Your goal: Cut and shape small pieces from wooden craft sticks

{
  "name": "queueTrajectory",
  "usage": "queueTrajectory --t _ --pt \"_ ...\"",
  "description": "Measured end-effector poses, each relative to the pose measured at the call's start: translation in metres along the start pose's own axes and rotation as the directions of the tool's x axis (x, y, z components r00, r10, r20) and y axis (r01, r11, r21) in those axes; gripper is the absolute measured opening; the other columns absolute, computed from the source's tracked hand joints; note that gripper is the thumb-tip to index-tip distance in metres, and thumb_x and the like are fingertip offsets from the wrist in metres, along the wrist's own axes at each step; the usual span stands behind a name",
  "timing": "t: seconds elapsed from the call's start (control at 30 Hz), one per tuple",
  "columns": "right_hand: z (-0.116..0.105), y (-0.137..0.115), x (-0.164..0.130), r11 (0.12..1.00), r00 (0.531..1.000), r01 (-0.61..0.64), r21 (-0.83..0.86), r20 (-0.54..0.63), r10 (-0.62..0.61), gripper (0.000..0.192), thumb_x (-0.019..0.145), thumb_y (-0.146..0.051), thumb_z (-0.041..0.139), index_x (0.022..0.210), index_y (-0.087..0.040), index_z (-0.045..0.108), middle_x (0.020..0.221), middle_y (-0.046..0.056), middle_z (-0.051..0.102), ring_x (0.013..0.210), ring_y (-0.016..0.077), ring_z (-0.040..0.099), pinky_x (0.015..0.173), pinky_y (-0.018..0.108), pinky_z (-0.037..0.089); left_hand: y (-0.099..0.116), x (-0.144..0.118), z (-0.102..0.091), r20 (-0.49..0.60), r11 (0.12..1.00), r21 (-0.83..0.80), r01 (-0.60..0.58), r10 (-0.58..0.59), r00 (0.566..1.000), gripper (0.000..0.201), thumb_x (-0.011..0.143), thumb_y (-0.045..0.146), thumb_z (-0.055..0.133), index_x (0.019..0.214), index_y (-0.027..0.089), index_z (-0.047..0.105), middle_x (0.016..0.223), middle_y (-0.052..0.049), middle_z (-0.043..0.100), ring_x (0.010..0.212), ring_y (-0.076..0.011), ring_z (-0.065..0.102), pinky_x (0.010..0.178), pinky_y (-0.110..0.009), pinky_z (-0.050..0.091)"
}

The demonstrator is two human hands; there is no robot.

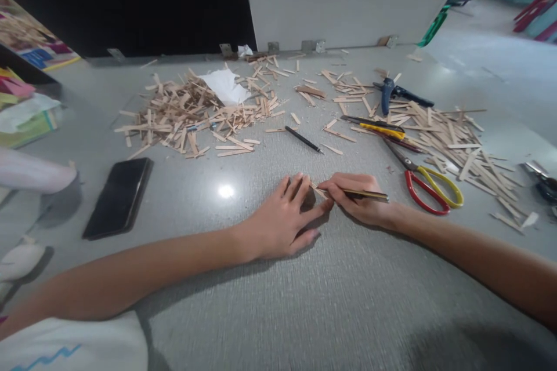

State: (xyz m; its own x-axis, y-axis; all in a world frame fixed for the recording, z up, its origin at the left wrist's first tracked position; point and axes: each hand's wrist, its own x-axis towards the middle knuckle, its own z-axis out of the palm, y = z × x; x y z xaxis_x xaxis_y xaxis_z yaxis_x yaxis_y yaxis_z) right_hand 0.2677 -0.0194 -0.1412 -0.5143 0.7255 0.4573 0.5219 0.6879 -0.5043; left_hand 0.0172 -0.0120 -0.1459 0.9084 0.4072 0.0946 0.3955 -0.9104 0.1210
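Left hand (282,217) lay flat on the grey table (304,301), fingers pinning a small wooden stick (319,191). Right hand (357,197) gripped a pencil (363,194), tip at the stick. Red-and-yellow scissors (429,185) just right; black phone (118,197) far left.

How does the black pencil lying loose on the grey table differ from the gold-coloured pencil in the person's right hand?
The black pencil lies untouched and slanted, farther back near the stick piles; the gold-coloured pencil is gripped by the right hand, its tip at a small wooden stick pinned under the left hand. Both are slim and low over the table.
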Motion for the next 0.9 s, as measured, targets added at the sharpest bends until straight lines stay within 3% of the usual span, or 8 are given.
queueTrajectory --t 0.2,0.37,0.63,0.9 --pt "-0.0025 0.0009 0.0007 1.0 0.999 0.005 -0.017 0.032 -0.004 0.04 0.119 -0.032 0.038 0.096 -0.02 0.068 0.077 0.002 0.066 0.064 0.014 0.06 0.061 0.027 0.049 0.0016 0.0017 -0.0029 0.01 1.0 -0.024 0.015 -0.014 1.0 0.064 0.111 0.05 0.046 0.17 0.028 0.036 0.166 -0.022 0.042 0.155 -0.0493 0.035 0.122 -0.068 0.03" --pt "-0.0043 0.0024 0.002 0.992 0.992 0.119 -0.052 0.048 -0.116 0.037 0.119 -0.027 0.037 0.097 -0.019 0.066 0.075 0.001 0.064 0.064 0.0141 0.06 0.06 0.026 0.048 0.0038 0.0044 -0.0047 0.053 0.999 0.025 0.031 -0.032 0.998 0.066 0.11 0.051 0.046 0.17 0.026 0.035 0.16 -0.024 0.046 0.153 -0.0507 0.036 0.12 -0.069 0.032" --pt "-0.0062 0.0029 0.0016 0.984 0.982 0.175 -0.043 0.075 -0.172 0.03 0.117 -0.021 0.039 0.103 -0.018 0.065 0.078 0.002 0.066 0.067 0.0148 0.063 0.062 0.026 0.049 0.0022 0.0026 -0.0024 0.013 0.999 -0.02 0.026 -0.026 1.0 0.063 0.11 0.047 0.047 0.168 0.026 0.037 0.165 -0.023 0.041 0.153 -0.0505 0.036 0.121 -0.068 0.03" --pt "-0.0044 0.0016 -0.0015 0.993 0.994 0.109 -0.042 0.036 -0.107 0.036 0.118 -0.027 0.04 0.096 -0.019 0.068 0.077 0.002 0.067 0.065 0.0142 0.062 0.062 0.026 0.049 0.0016 0.0027 -0.0031 0.038 1.0 0.017 0.015 -0.015 0.999 0.064 0.109 0.048 0.046 0.169 0.025 0.036 0.16 -0.024 0.045 0.153 -0.0509 0.037 0.12 -0.07 0.033"
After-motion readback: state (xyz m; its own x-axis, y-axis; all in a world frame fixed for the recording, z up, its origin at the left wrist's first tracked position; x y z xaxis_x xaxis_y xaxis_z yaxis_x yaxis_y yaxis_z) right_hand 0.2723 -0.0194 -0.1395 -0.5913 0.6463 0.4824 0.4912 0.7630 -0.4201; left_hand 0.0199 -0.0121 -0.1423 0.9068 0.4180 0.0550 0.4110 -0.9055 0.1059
